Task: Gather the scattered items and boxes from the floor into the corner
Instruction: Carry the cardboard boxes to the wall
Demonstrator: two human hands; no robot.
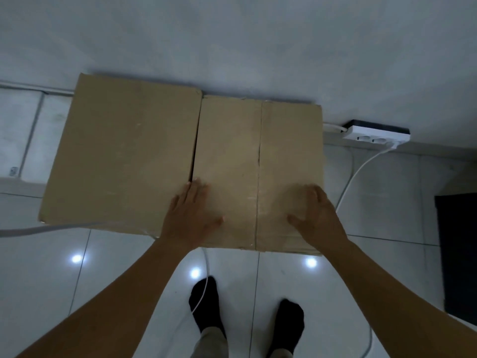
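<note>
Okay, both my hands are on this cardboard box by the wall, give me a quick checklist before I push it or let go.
1. Both hands on the box: ok. The left hand and right hand lie flat, open, on top of the right cardboard box.
2. Box against the wall: ok, its far edge meets the wall.
3. Snug beside the left cardboard box: ok; only a narrow seam shows.
4. Cables clear: not ok. A white cable runs from under the box's near edge past the left foot.
5. Power strip clear: ok, apart to the right.
6. Top flaps sealed: cannot tell.
</note>
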